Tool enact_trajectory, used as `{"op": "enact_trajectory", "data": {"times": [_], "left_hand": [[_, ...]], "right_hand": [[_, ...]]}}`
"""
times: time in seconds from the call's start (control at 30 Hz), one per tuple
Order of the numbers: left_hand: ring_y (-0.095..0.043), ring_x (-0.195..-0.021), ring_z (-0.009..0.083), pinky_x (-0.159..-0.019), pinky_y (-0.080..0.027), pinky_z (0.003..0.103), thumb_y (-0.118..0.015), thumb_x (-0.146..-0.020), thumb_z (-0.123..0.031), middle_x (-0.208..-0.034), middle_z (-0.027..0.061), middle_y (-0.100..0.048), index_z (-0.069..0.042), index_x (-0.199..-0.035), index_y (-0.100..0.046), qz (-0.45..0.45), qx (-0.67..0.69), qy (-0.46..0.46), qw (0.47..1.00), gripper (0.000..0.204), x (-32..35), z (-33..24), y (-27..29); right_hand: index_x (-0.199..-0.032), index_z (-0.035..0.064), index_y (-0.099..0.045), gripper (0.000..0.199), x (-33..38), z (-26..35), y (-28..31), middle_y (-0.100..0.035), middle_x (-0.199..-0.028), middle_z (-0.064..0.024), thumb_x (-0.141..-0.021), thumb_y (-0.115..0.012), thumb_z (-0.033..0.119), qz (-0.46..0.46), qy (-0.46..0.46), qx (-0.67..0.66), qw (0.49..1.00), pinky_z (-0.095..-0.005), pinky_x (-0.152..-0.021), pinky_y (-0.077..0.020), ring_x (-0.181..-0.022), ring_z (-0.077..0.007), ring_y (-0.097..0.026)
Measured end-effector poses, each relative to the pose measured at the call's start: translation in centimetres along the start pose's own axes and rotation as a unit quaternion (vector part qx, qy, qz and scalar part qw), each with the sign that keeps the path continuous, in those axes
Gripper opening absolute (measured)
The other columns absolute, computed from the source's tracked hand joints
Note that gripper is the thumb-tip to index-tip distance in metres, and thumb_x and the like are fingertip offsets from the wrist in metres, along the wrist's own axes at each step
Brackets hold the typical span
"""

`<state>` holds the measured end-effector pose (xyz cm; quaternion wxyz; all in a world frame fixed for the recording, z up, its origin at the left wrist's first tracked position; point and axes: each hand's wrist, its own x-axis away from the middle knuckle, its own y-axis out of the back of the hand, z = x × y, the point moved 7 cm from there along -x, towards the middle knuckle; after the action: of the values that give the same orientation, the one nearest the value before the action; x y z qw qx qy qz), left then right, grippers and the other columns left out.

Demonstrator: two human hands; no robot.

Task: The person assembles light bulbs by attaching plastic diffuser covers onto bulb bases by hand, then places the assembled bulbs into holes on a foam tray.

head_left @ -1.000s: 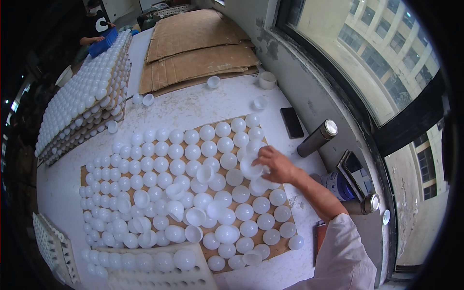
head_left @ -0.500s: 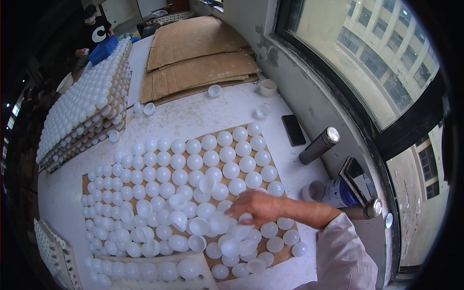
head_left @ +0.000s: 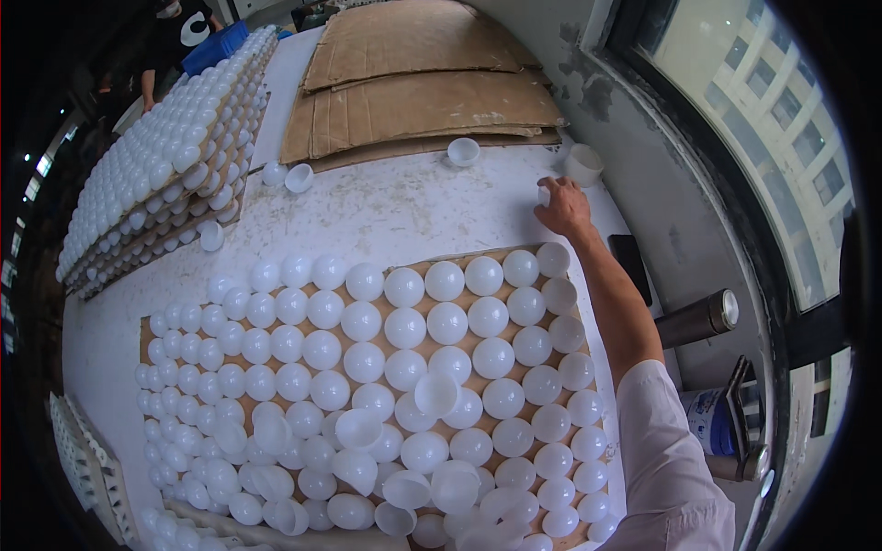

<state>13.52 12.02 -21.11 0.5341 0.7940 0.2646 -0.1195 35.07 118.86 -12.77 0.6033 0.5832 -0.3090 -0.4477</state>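
My right hand (head_left: 563,209) reaches to the far right of the white table, its fingers closed around a small white translucent dome cover (head_left: 544,195). Most of that cover is hidden by the fingers. Just beyond the hand stands a cloudy white cup (head_left: 583,165). Nearer to me, a brown board (head_left: 418,268) carries rows of white domes (head_left: 405,327), round side up. Several loose dome covers (head_left: 358,428) lie tilted or open side up on top of these rows. My left hand is out of sight.
Flattened cardboard (head_left: 432,119) lies at the back, a loose dome cover (head_left: 463,151) before it. Stacked dome-filled boards (head_left: 175,147) rise at left; a person (head_left: 175,41) stands behind. A black phone (head_left: 630,266), partly behind my forearm, and a metal flask (head_left: 698,318) sit by the window wall.
My right hand has moved from above the domes on the board to the far right, onto the loose cover there. The view has shifted, and the person behind has changed posture.
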Motion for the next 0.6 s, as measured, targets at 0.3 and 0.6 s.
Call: {"op": "enact_trajectory", "data": {"times": [0.3, 0.6], "left_hand": [[-0.048, -0.116, 0.0403, -0.101, -0.037, 0.042, -0.041, -0.087, -0.005, -0.125, 0.0276, -0.05, 0.007, -0.124, -0.048, -0.001, -0.033, -0.024, 0.999, 0.04, -3.7, 0.5, 0.6], [-0.046, -0.119, 0.0409, -0.103, -0.036, 0.043, -0.04, -0.085, -0.004, -0.128, 0.0282, -0.048, 0.008, -0.125, -0.047, 0.011, 0.009, 0.011, 1.0, 0.043, -1.6, 1.9, -0.3]], "right_hand": [[-0.131, 0.0157, -0.05, 0.059, -8.8, 13.0, -4.2, -0.065, -0.113, -0.0126, -0.075, -0.058, 0.036, 0.069, -0.023, -0.019, 0.997, -0.0386, -0.09, -0.0482, -0.106, -0.028, -0.061], [-0.098, 0.0117, -0.069, 0.028, -0.7, 14.6, -2.2, -0.067, -0.099, -0.0134, -0.082, -0.059, 0.033, 0.009, 0.031, -0.065, 0.997, -0.0404, -0.08, -0.0514, -0.09, -0.0333, -0.064]]}}
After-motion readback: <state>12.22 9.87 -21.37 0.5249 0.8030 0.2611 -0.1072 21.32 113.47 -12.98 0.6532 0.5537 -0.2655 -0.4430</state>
